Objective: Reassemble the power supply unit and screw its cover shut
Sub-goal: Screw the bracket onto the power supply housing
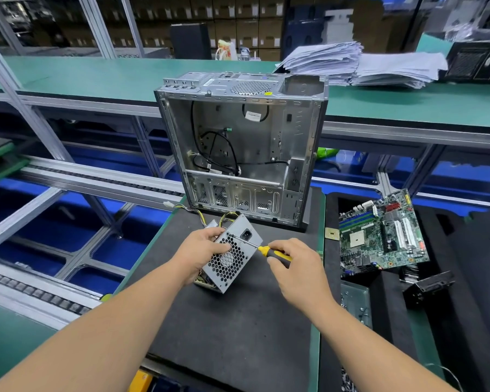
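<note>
Industrial hall, shelving stacked with brown cartons to the rear, aluminium frame rails and roller conveyor at left. Long green bench across the back carrying loose paper stacks and a black box with white lettering, too skewed to read with confidence. Nearer, dark foam mat on a green-edged workstation. Open desktop case upright at the mat's far edge, stripped inside except for black cables; white sticker inside near the top, text illegible. Motherboard lying tilted on a black foam tray to the right, small black module just below it. Power supply unit near mat centre, tilted, honeycomb fan grille facing up, yellow and black leads trailing toward the case. Left hand grasping the unit's left side, thumb on the grille. Right hand clenched round a yellow-and-black screwdriver, tip at the unit's upper corner.
</note>
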